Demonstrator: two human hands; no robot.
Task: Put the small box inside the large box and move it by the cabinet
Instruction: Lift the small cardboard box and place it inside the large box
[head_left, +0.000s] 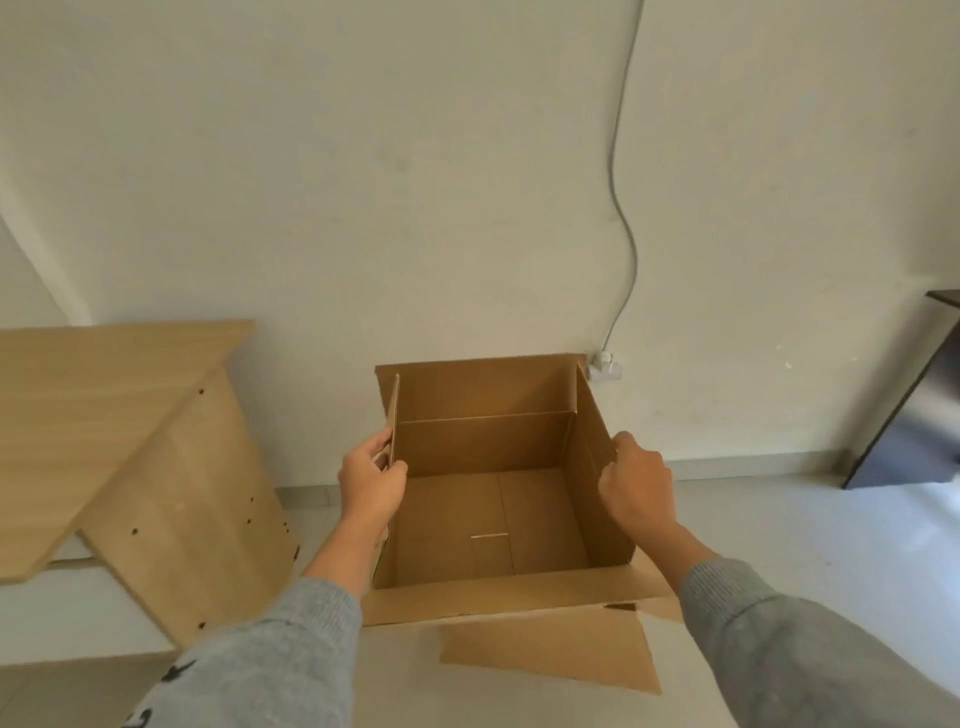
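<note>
A large brown cardboard box (483, 395) stands open in front of the white wall, its flaps raised. The inside shows only a bare cardboard bottom. My left hand (371, 480) pinches the upright left flap near its lower end. My right hand (636, 480) grips the top edge of the right flap. The near flap lies folded down toward me. No small box is in view.
A light wooden cabinet (176, 493) stands left of the box, under a slanted wooden top. A flat cardboard piece (550, 652) lies on the floor in front of the box. A grey cable (618, 208) runs down the wall to a white plug (602, 366). Dark furniture (904, 405) sits at the right.
</note>
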